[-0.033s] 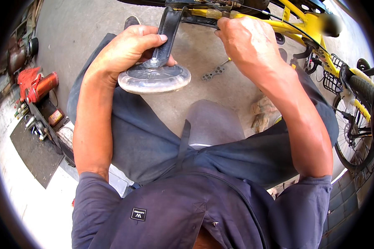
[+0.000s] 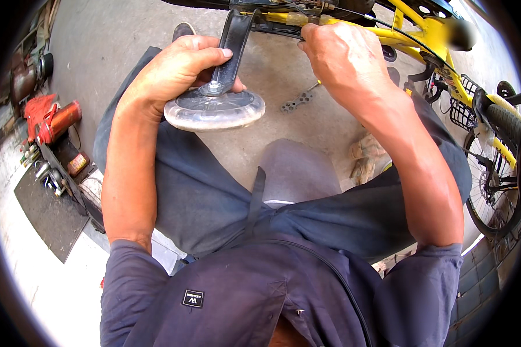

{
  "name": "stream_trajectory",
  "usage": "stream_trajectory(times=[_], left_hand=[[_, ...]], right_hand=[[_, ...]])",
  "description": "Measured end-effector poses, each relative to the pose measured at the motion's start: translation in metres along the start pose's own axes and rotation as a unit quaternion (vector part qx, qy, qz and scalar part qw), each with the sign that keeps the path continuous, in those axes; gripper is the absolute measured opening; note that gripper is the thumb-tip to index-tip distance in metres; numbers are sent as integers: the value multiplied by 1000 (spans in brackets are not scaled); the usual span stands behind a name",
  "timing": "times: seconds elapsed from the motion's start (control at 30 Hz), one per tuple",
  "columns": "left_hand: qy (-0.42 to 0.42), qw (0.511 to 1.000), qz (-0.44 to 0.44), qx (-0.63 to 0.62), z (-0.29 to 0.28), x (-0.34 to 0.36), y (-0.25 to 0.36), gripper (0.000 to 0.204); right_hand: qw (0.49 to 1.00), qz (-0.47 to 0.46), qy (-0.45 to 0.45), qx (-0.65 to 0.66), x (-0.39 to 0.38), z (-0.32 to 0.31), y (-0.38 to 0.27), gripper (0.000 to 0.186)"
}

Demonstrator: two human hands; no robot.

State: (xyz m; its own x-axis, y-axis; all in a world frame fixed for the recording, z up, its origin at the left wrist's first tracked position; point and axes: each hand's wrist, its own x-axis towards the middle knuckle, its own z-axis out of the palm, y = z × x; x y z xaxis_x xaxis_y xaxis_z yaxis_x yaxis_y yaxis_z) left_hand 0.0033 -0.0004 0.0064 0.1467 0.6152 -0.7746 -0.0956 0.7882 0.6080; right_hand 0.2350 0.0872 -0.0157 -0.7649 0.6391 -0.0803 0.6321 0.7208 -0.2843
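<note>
Beside the yellow frame, your left hand grasps the bracket of the small wheel, over your left thigh, while your right hand curls inward, its hold impossible to tell. A loosened left grip could let the bracket swing askew; your right knuckles block the view, and a spanner lies on the floor beyond.

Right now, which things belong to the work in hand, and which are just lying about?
In hand:
- black bracket, in left hand
- clear-rimmed wheel, on the bracket
- yellow frame, right hand beside it; its grip is hidden

Apparently lying about:
- flat holed tool, on floor
- orange-red cylinder, far left
</note>
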Motion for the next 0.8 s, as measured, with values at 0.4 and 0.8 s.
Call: stream_trajectory(times=[0.4,0.8], left_hand=[[2,1000,6,8,1,0,0,19],[6,1000,10,12,2,0,0,19]], right_hand=[[1000,-6,-4,-1,9,2,-3,14],[1000,12,-8,-5,10,8,-4,13]])
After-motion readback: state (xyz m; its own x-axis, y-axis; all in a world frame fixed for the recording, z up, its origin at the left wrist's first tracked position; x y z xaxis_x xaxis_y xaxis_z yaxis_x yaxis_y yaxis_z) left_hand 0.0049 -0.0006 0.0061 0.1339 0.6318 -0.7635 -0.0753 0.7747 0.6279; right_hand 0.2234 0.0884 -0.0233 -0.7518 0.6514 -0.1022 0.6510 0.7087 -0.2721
